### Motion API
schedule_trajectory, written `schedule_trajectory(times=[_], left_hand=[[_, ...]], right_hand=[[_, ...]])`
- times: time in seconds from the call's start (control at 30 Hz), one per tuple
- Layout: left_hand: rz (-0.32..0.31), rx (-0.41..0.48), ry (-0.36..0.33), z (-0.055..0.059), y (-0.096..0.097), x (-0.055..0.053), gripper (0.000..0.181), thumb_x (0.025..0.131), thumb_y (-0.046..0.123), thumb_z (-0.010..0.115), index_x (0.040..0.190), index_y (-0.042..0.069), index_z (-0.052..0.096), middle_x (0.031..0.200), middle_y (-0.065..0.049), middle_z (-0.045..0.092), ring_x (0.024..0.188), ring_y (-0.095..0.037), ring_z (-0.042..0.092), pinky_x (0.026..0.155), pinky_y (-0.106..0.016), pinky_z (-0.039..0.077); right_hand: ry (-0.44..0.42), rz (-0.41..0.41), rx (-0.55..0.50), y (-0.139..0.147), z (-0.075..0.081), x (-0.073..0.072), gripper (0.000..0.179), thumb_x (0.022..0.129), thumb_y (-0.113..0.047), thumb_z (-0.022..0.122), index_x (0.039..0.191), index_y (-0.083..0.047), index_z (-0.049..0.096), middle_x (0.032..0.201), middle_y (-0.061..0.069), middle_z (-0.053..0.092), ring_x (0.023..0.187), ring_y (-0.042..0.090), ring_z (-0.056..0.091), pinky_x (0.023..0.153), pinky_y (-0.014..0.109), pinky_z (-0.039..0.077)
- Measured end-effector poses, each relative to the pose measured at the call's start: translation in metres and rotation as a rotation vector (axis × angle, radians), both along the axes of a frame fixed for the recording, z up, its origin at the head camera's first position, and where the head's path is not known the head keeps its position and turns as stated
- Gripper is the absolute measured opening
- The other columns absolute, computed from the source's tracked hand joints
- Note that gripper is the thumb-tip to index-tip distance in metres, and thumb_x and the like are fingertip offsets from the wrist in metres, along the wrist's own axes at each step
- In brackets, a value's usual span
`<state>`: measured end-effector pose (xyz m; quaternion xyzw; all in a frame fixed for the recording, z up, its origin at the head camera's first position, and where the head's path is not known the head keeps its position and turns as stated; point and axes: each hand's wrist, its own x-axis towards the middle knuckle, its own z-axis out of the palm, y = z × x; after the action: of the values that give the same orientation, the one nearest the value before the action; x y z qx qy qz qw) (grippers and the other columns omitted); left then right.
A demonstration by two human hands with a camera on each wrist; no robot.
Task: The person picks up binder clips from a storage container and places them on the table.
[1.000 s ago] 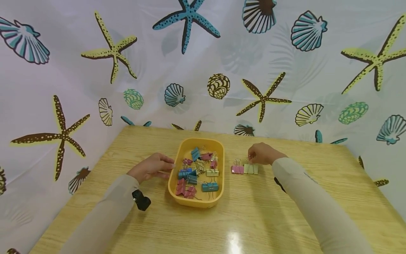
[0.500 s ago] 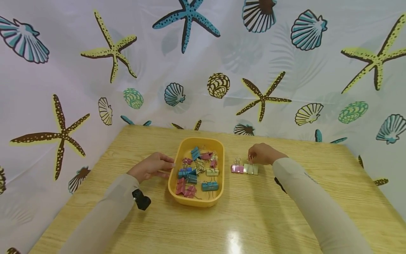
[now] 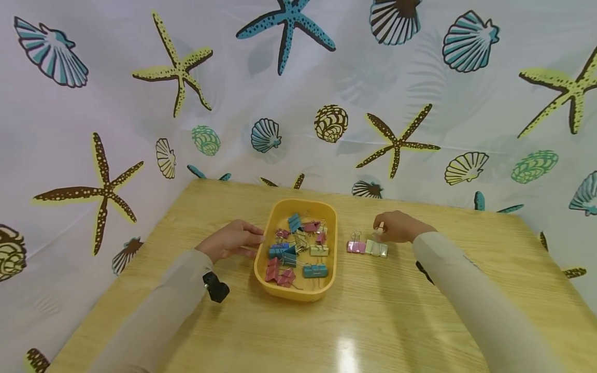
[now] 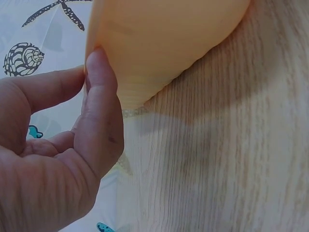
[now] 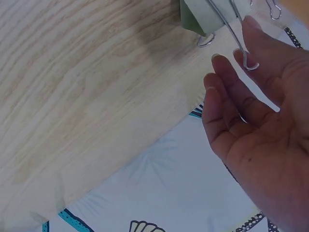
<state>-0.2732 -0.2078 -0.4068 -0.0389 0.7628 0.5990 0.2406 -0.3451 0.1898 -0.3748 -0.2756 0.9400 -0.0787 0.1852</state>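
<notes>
In the head view my left hand holds the left wall of a yellow plastic box. The left wrist view shows its thumb and a finger meeting at the box rim. My right hand is at a pale green binder clip on the table. In the right wrist view its loosely bent fingers are about the clip's upright wire handle, with finger and thumb apart; contact is hard to tell. A pink binder clip stands close to the green one's left side.
Several binder clips lie jumbled in the box, among them a teal one, a red one and a pale yellow one. The wooden table ends at a hanging cloth with starfish and shells.
The whole head view has shifted slightly, so everything sits a little further right. More of the green clip's wire handle shows beside the right fingertips. The left hand stays at the box.
</notes>
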Motion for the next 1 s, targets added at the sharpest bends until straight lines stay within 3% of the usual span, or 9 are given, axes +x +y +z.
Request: schedule_trajectory(times=[0.17,0.3,0.37,0.6,0.7,0.8,0.9,1.0], left_hand=[[0.01,0.006,-0.011,-0.001,0.002,0.0,0.041,0.098,0.007,0.053,0.134,-0.01,0.046,0.128,-0.022,0.052,0.104,-0.024,0.059,0.084,-0.037,0.056],[0.016,0.007,-0.016,-0.001,-0.001,-0.001,0.041,0.098,0.008,0.053,0.135,-0.01,0.046,0.128,-0.022,0.052,0.103,-0.023,0.059,0.084,-0.036,0.056],[0.015,0.004,-0.014,0.0,-0.001,-0.002,0.041,0.098,0.008,0.054,0.135,-0.009,0.046,0.128,-0.022,0.052,0.103,-0.023,0.059,0.084,-0.036,0.056],[0.012,-0.008,-0.023,0.0,0.0,-0.002,0.043,0.098,0.011,0.055,0.136,-0.006,0.046,0.128,-0.02,0.054,0.104,-0.023,0.059,0.085,-0.037,0.056],[0.0,-0.002,-0.013,-0.001,0.0,-0.001,0.043,0.098,0.011,0.055,0.136,-0.007,0.046,0.128,-0.021,0.054,0.106,-0.024,0.059,0.085,-0.037,0.056],[-0.016,0.005,-0.003,-0.001,0.0,0.0,0.044,0.099,0.01,0.054,0.137,-0.008,0.044,0.13,-0.023,0.053,0.109,-0.026,0.059,0.086,-0.037,0.055],[-0.009,0.008,-0.006,-0.002,-0.001,0.0,0.043,0.099,0.01,0.053,0.137,-0.008,0.044,0.131,-0.023,0.052,0.11,-0.027,0.058,0.086,-0.037,0.056],[0.002,0.014,-0.008,-0.002,-0.001,-0.001,0.043,0.099,0.01,0.054,0.137,-0.008,0.045,0.131,-0.022,0.052,0.111,-0.028,0.057,0.085,-0.037,0.056]], right_hand=[[-0.039,-0.043,0.085,-0.005,0.018,0.008,0.05,0.092,-0.022,0.066,0.131,0.004,0.05,0.118,0.024,0.059,0.106,0.037,0.058,0.089,0.051,0.049],[-0.037,-0.053,0.137,-0.015,0.036,0.017,0.056,0.091,-0.024,0.068,0.133,0.007,0.048,0.127,0.027,0.053,0.111,0.04,0.055,0.092,0.053,0.047],[-0.028,-0.036,0.142,-0.02,0.043,0.021,0.054,0.09,-0.023,0.069,0.131,0.007,0.05,0.124,0.026,0.056,0.108,0.039,0.057,0.091,0.052,0.048],[0.064,0.116,0.106,-0.05,0.065,0.039,0.04,0.088,-0.02,0.071,0.122,-0.001,0.061,0.104,0.015,0.067,0.095,0.029,0.063,0.086,0.048,0.051],[0.14,0.215,0.061,-0.068,0.072,0.047,0.034,0.087,-0.018,0.072,0.117,-0.002,0.064,0.099,0.013,0.067,0.089,0.027,0.063,0.084,0.046,0.052],[0.169,0.24,-0.019,-0.09,0.074,0.054,0.024,0.089,-0.02,0.07,0.107,-0.003,0.07,0.094,0.009,0.069,0.083,0.021,0.064,0.079,0.041,0.054],[0.062,0.153,-0.105,-0.115,0.07,0.057,0.017,0.091,-0.022,0.066,0.093,-0.007,0.075,0.084,0.005,0.071,0.073,0.016,0.064,0.07,0.034,0.055],[-0.09,0.041,-0.144,-0.141,0.065,0.06,0.027,0.094,-0.024,0.063,0.075,-0.008,0.073,0.073,0.002,0.07,0.063,0.013,0.062,0.063,0.027,0.054]])
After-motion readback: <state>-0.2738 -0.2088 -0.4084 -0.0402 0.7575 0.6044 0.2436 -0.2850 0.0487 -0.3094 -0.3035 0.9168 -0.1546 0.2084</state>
